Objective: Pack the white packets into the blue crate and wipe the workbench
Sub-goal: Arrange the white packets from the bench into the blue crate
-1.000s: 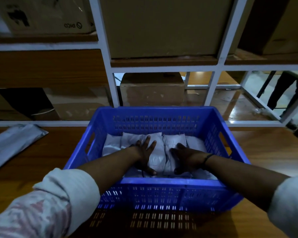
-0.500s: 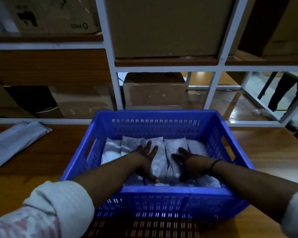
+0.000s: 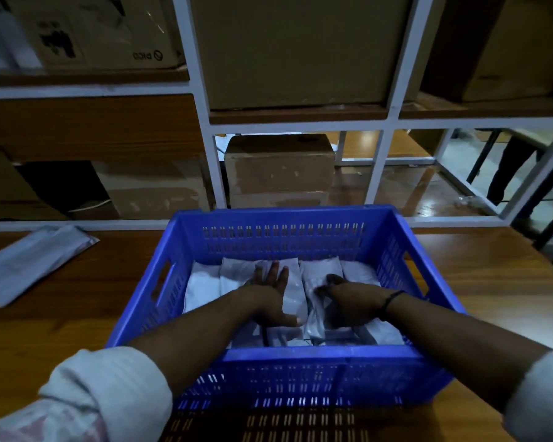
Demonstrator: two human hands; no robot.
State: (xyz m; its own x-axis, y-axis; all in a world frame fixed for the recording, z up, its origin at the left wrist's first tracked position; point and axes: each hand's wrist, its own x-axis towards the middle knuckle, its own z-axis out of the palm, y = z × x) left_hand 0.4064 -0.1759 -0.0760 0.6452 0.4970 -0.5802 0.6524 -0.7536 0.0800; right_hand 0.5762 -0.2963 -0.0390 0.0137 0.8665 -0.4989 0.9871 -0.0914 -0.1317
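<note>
The blue crate (image 3: 300, 354) stands on the wooden workbench (image 3: 492, 282) right in front of me. Several white packets (image 3: 205, 287) lie side by side on its floor. My left hand (image 3: 268, 296) presses flat on a middle packet, fingers spread and thumb out to the right. My right hand (image 3: 345, 303) is beside it inside the crate, its fingers curled over the edge of a neighbouring packet (image 3: 315, 317), which is creased between the hands. One more white packet (image 3: 35, 260) lies on the bench to the far left, outside the crate.
A white-framed shelf rack (image 3: 205, 138) with cardboard boxes (image 3: 281, 167) rises directly behind the bench. A person's legs (image 3: 508, 167) show past the rack at the right. Bare bench surface lies on both sides of the crate.
Both hands have stayed on the packets in the crate. The right hand's fingers have curled tighter on its packet. The view has tilted slightly, so the crate sits lower in frame.
</note>
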